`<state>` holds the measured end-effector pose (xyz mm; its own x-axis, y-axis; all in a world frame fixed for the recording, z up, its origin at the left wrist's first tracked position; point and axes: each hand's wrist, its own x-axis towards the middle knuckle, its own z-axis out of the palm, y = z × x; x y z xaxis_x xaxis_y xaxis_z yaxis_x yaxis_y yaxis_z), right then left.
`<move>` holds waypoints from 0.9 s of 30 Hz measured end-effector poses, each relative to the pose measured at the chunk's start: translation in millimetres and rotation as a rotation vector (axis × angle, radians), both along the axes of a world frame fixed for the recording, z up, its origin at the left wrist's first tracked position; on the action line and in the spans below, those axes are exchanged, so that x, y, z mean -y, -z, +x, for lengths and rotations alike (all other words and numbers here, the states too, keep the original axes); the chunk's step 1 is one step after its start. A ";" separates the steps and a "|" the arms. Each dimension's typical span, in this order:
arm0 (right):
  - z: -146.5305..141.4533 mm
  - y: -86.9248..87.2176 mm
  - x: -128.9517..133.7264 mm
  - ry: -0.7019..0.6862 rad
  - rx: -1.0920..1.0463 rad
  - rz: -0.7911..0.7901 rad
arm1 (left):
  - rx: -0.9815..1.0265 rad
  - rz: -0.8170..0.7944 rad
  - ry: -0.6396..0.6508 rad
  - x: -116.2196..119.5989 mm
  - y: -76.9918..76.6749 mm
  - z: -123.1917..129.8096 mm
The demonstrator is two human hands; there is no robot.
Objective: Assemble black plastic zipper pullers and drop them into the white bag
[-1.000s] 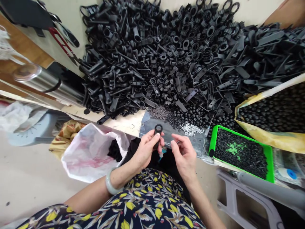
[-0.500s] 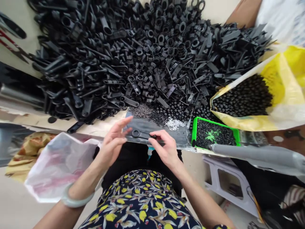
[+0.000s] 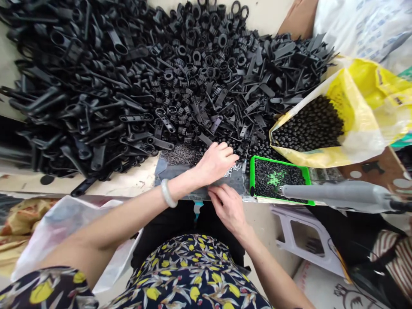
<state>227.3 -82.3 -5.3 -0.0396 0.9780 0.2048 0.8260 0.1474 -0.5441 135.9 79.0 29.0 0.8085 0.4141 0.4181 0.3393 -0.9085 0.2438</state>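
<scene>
My left hand [image 3: 218, 162] reaches across in front of me, fingers bent down over a small heap of white pins [image 3: 230, 171] at the mat's far side. Its fingertips are hidden, so I cannot make out what is between them. My right hand [image 3: 229, 208] is closed at the near edge of the dark grey mat [image 3: 180, 172], thumb and forefinger pinched together. The long black plastic handle seen there a moment ago is almost wholly hidden by my left forearm. Small dark metal pieces [image 3: 180, 155] lie left of the left hand.
A huge pile of black handles [image 3: 86, 86], rings [image 3: 196, 56] and flat strips [image 3: 283, 50] covers the table. Rightward are a green tray [image 3: 252, 178] of small black parts, a grey electric screwdriver [image 3: 337, 195] and a yellow-white bag [image 3: 357, 116] of black balls. A white plastic bag [image 3: 48, 240] hangs lower left.
My left hand has swung right, from beside the handle to over the white pins. The right hand has stayed at the mat's edge. The view has shifted right.
</scene>
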 end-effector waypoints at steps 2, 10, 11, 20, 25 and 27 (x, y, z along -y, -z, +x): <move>1.5 2.7 7.0 -0.020 -0.024 0.005 | -0.120 0.117 0.062 -11.8 4.8 17.3; 18.4 4.9 10.2 0.093 -0.155 0.040 | -0.191 0.266 0.182 -25.8 9.5 21.3; 22.3 5.1 8.0 0.147 -0.138 0.042 | -0.177 0.250 0.190 -26.4 8.6 19.5; 38.5 15.4 -23.0 0.393 0.103 -0.035 | 0.394 -0.462 -0.113 23.5 4.4 -54.8; 46.7 17.4 -39.3 0.397 0.117 -0.001 | 0.465 -0.577 -0.354 71.3 23.3 -97.8; 48.6 15.6 -41.7 0.391 0.137 0.004 | 0.468 -0.501 -0.394 78.7 35.8 -100.8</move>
<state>275.9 -40.6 -20.9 0.3075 0.9240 0.2272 0.8849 -0.1899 -0.4253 35.1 0.3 -6.7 0.3490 0.8624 0.3667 0.3741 -0.4870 0.7893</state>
